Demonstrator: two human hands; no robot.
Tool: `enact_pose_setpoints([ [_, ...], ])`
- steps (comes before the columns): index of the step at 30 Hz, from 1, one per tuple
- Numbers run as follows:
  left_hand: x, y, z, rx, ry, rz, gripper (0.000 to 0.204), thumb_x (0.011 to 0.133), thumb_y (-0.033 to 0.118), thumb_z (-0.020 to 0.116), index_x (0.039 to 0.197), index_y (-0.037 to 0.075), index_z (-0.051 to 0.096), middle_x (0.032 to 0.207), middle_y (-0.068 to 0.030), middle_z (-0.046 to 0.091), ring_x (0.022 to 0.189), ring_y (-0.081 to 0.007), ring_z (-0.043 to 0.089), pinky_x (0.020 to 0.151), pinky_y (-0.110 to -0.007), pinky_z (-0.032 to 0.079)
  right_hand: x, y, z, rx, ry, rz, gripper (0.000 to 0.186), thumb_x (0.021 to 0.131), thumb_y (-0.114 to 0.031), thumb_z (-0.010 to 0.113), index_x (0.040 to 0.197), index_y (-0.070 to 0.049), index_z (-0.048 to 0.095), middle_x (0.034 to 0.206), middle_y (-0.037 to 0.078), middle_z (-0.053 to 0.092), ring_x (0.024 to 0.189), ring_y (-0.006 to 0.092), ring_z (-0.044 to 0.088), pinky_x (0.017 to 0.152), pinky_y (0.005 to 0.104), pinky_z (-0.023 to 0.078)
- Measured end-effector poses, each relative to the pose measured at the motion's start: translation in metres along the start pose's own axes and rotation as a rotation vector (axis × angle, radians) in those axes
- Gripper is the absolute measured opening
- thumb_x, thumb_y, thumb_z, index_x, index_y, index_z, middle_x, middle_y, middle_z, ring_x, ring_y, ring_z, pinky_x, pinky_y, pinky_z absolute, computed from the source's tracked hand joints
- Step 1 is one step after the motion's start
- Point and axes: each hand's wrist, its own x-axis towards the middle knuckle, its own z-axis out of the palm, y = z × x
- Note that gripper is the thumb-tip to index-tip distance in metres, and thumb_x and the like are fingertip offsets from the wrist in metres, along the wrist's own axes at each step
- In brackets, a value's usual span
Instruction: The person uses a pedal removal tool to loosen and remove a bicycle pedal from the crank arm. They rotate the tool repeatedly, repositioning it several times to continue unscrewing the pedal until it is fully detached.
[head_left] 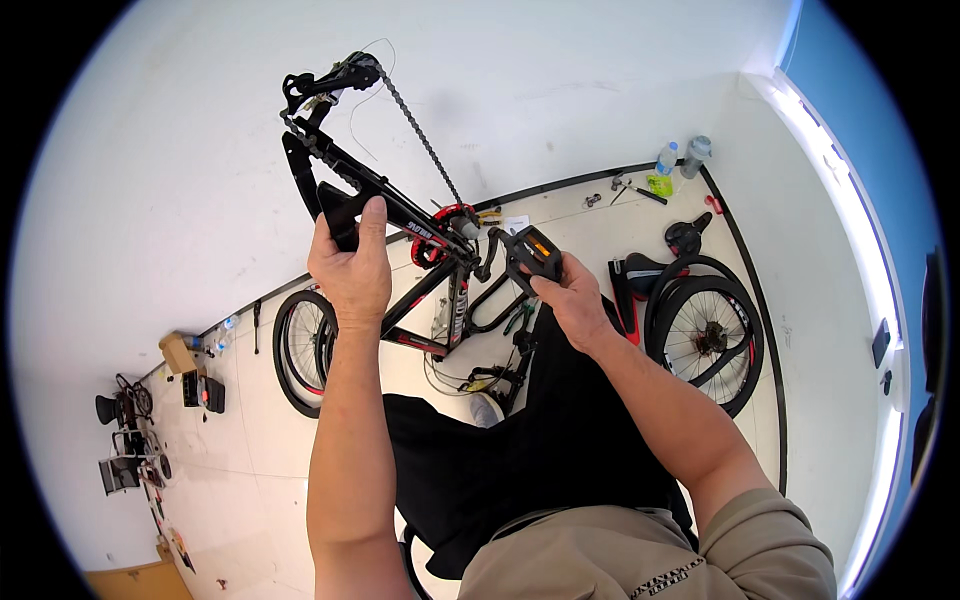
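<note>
A black bicycle frame (405, 310) with red and white markings stands tilted before me, its rear end raised at the upper left. My left hand (352, 272) is closed on a black tube at the frame's rear, thumb on top. My right hand (577, 305) grips a black pedal (536, 254) with an orange reflector, beside the crank arm (490, 255). Whether the pedal is joined to that crank is unclear. A chain (420, 133) runs from the rear derailleur (360, 72) down to the red chainring (428, 250). A thin cable loops near the derailleur.
Wheels lie at left (290, 350) and right (735, 385), near a saddle (645, 270). Cables, pliers (520, 318) and my shoe (486, 410) are below the frame. Bottles (697, 155) and small tools stand along the black floor line. Boxes (178, 352) and a wheelchair (122, 470) are far left.
</note>
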Motion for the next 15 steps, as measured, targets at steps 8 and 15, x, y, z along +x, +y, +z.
enact_pose_setpoints([
  [8,-0.001,-0.001,0.000,-0.007,0.010,0.010,0.021,0.090,0.021,0.077,0.093,0.003,0.068,0.073,0.0052,0.062,0.065,-0.0026,0.048,0.060,-0.020,0.038,-0.001,0.011,0.001,-0.276,-0.032,-0.082,0.044,0.085,0.000,0.069,0.127,0.002,0.056,0.101,0.005,0.066,0.085,0.0088,0.059,0.076,0.0245,0.049],
  [15,-0.003,0.003,-0.001,0.001,-0.023,-0.045,0.022,0.090,0.021,0.077,0.097,0.002,0.069,0.081,0.0052,0.060,0.071,-0.0038,0.048,0.064,-0.020,0.039,-0.003,0.010,0.000,-0.346,-0.022,-0.115,0.046,0.084,-0.001,0.071,0.128,0.001,0.056,0.099,0.005,0.066,0.084,0.0092,0.059,0.075,0.0245,0.049],
])
